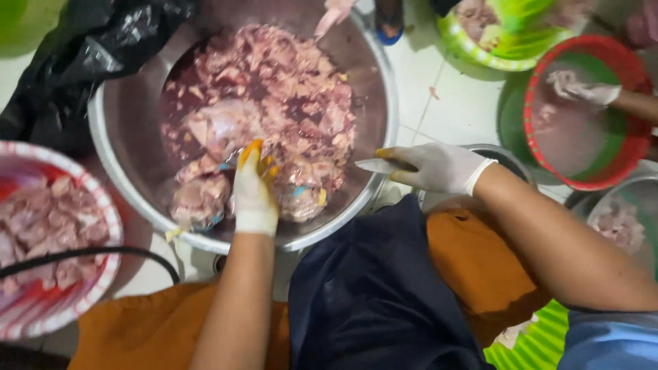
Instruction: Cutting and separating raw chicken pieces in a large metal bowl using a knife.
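Head camera, looking down: a seated person in white gloves works over a wide, round stainless-steel basin (110, 137) filled with pale pink raw meat pieces (274, 89) lying in dark red liquid. The left hand (255, 188), its glove stained yellow at the fingertips, reaches into the near side of the basin with fingers curled down onto a clear-wrapped lump of meat (298, 195); whether it has a firm hold or only presses on it cannot be told. The right hand (435, 166) hovers just outside the basin's rim, closed around a short steel knife blade (375, 165) that points toward the left hand.

The clearest risk appears to be the blade: with wet gloves and slippery wrapping, a slip could likely send the tip into the left wrist. The lump could also squirt free and splash the red liquid onto the dark blue apron (370, 288) and orange garment (151, 329). A black cable (82, 255) crosses the red-and-white plastic basket of meat (103, 205) at the left and might snag an elbow.

At the right, another person's gloved hand (582, 89) works in a red-rimmed green basket (630, 147); a further hand (336, 14) reaches in at the basin's far edge.
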